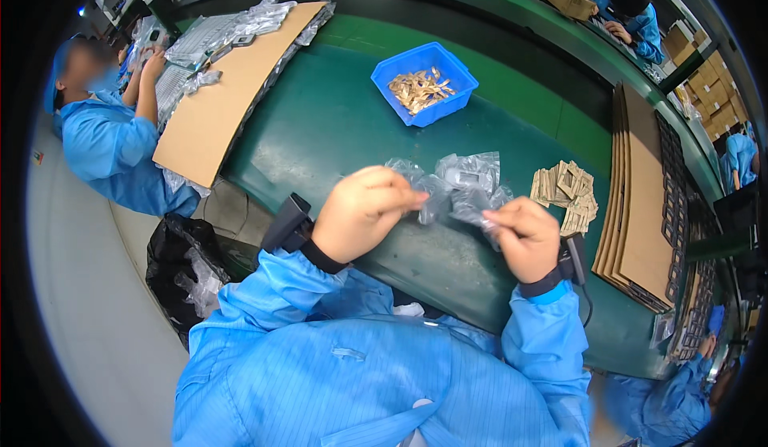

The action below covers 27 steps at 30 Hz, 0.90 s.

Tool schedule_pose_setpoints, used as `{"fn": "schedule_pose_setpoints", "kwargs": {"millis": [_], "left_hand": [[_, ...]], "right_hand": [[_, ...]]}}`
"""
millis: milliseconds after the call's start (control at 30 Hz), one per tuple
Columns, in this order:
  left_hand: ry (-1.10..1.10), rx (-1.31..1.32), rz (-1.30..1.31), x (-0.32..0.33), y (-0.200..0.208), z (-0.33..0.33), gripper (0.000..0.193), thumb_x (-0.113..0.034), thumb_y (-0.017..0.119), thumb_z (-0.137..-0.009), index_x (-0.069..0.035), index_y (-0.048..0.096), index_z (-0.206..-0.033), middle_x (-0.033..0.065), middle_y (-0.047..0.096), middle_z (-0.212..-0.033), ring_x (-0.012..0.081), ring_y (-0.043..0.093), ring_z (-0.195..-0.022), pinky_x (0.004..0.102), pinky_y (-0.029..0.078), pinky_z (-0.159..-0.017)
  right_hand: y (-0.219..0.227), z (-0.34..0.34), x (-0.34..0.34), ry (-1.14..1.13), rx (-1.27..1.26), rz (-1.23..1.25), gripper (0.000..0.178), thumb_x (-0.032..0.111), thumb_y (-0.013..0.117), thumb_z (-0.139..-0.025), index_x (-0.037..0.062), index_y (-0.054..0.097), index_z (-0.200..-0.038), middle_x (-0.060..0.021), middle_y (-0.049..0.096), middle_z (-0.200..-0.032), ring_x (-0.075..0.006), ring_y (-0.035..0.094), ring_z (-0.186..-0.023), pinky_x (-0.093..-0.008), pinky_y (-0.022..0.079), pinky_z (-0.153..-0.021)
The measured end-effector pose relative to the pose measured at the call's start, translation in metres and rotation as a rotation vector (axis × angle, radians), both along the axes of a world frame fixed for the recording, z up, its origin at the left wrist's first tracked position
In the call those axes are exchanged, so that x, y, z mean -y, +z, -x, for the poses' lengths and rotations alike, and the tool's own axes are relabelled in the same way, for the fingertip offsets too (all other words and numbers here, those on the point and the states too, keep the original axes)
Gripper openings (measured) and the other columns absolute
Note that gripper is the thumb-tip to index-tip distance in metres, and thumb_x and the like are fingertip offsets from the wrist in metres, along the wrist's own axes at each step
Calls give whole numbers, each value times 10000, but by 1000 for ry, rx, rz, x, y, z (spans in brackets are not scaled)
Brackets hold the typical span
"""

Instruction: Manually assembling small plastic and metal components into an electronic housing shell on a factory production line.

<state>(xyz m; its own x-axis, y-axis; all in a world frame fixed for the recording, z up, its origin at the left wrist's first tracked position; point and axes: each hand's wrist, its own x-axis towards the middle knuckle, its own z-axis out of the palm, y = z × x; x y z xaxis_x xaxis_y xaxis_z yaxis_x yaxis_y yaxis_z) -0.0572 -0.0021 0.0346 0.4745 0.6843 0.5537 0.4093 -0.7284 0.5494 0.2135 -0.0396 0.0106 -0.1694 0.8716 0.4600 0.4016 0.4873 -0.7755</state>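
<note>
Over the green bench, my left hand pinches the edge of a clear plastic bag between thumb and finger. My right hand grips crinkled clear film on the other side, apparently of the same bag. Just beyond my fingers lies another clear plastic bag with a small flat grey part showing through it. The film overlaps there, so where one bag ends and the other begins I cannot tell. To the right of my right hand is a pile of small tan rectangular pieces.
A blue bin of small gold-coloured pieces stands ahead. Upright cardboard sheets and black framed trays line the right side. At left, a cardboard sheet lies near a co-worker; a black rubbish bag sits below. Other people work farther off.
</note>
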Motion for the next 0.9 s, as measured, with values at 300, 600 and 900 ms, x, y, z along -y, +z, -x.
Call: {"fn": "schedule_pose_setpoints", "kwargs": {"millis": [300, 600, 900], "left_hand": [[101, 256, 319, -12, 43, -2, 138, 59, 630, -842, 20, 689, -960, 134, 683, -987, 207, 668, -941, 282, 543, -792], [66, -259, 104, 13, 9, 9, 196, -9, 645, -741, -46, 692, -927, 130, 616, -964, 322, 616, -925, 378, 508, -797], [6, -243, 21, 4, -26, 4, 212, 10, 700, -732, -52, 687, -935, 106, 591, -889, 299, 578, -834, 384, 485, -737]], "right_hand": [[-4, -23, -2, 41, -750, 195, 125, -67, 661, -860, -8, 648, -970, -84, 606, -912, -137, 591, -767, -250, 499, -683], [1, -35, -1, 125, -1112, 242, 93, 55, 634, -924, 42, 570, -990, -71, 644, -1000, -115, 597, -796, -268, 506, -724], [11, -37, 0, 76, -1150, 246, 84, 53, 638, -919, 46, 582, -981, -84, 662, -1006, -158, 642, -882, -297, 526, -774]]}}
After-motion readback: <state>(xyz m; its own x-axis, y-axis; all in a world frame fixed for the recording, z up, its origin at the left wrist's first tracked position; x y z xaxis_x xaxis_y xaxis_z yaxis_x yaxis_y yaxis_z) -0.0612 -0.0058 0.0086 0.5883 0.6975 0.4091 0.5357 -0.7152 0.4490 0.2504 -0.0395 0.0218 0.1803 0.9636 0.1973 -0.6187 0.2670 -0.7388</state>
